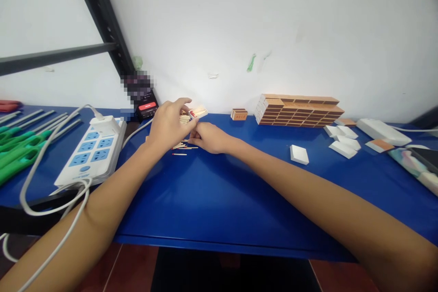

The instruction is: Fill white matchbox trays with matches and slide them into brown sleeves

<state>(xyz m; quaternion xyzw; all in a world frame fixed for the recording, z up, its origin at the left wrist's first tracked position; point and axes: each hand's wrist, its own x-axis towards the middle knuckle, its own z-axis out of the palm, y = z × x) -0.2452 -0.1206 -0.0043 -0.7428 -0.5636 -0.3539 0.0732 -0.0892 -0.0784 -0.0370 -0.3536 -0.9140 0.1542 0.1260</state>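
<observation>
Between the thumb and fingers of my left hand [170,121] is a white matchbox tray [199,112], tilted, with red-tipped matches lying in it. My right hand [211,137] is just below and to the right of the tray, low over the table, its fingers pinched together. Whatever those fingertips may hold is too small to make out. Loose matches [181,146] lie in a pile on the blue table under and beside both hands. Part of the pile is hidden behind my left hand.
A small matchbox [239,114] stands near the wall, left of a long stack of matchboxes [299,110]. White trays [343,141] lie at the right, one white tray [299,154] apart. A power strip [94,153] with cables, a phone [145,105] and green-handled tools [23,150] occupy the left.
</observation>
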